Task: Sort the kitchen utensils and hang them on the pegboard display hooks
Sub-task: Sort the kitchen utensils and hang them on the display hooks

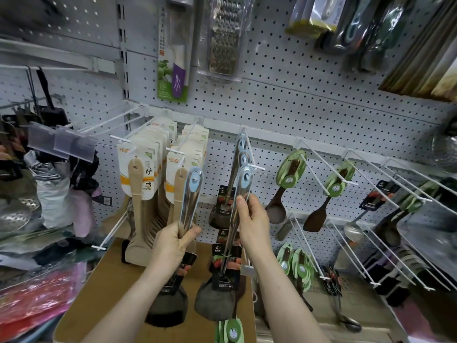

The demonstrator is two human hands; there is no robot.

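Shiny blue-tipped metal utensils (241, 149) are partly hung: two on the white wire hook (258, 167), a third (243, 184) held there by the right grip (252, 219), a fourth (191, 191) clasped in the left grip (173, 243).

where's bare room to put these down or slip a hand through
The cardboard top is bare between the wooden spatulas and the pink bags. The white hooks left of the spatulas hang empty, so a hand likely passes there. Crowded: the spatula hooks, and the centre hook where the right hand holds a blue-tipped utensil.
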